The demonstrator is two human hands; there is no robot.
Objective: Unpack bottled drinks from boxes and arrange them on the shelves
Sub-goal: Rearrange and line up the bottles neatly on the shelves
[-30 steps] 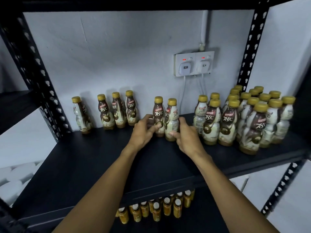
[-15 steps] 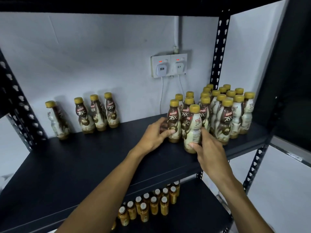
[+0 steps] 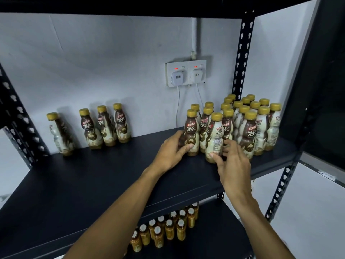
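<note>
A black shelf [image 3: 104, 184] carries brown-and-cream coffee bottles with gold caps. My left hand [image 3: 170, 152] grips the base of one bottle [image 3: 191, 129] at the left edge of the big cluster [image 3: 257, 124] on the right. My right hand [image 3: 233, 163] pinches the lower part of a second bottle [image 3: 214, 135] standing just in front of that cluster. Both bottles stand upright on the shelf. Three bottles [image 3: 104, 126] stand together at the back left, with a single bottle [image 3: 59, 133] further left.
A double wall socket [image 3: 185, 73] with two plugs and hanging cables sits behind the shelf. Perforated black uprights [image 3: 242, 53] frame the rack. Several small orange bottles with white caps [image 3: 168, 228] stand on the shelf below.
Both hands slid the two bottles rightward from mid-shelf until they met the right cluster. In the last half second they settled there, barely shifting.
</note>
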